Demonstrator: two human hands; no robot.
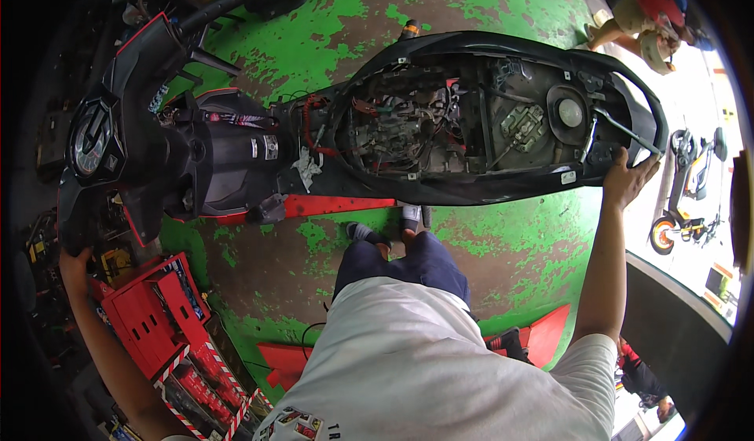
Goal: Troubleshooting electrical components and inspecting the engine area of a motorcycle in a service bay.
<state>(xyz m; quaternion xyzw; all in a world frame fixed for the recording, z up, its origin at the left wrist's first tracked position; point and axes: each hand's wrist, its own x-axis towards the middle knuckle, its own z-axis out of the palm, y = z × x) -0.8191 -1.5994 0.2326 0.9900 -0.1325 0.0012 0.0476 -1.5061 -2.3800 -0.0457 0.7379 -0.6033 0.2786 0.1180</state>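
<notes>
A black scooter (228,158) stands crosswise before me, its seat off and its inner parts bare. My left hand (76,264) is at the left end of the handlebar (69,205), closed round the dark grip; the fingers are mostly hidden. At the other end, my right hand (626,180) takes hold of the near corner of the tail, thumb on top and fingers round the outside. Close to it, a silver wrench-like bar (628,131) lies across the rear opening. An open engine bay (408,123) shows wires and hoses. A crumpled white rag (306,168) lies on the footboard area.
Beside my left arm stands a red tool cabinet (145,315). A red lift platform (338,204) runs under the scooter, over a worn green floor (503,260). People (652,21) are at the upper right, and a small orange-wheeled bike (682,197) stands outside.
</notes>
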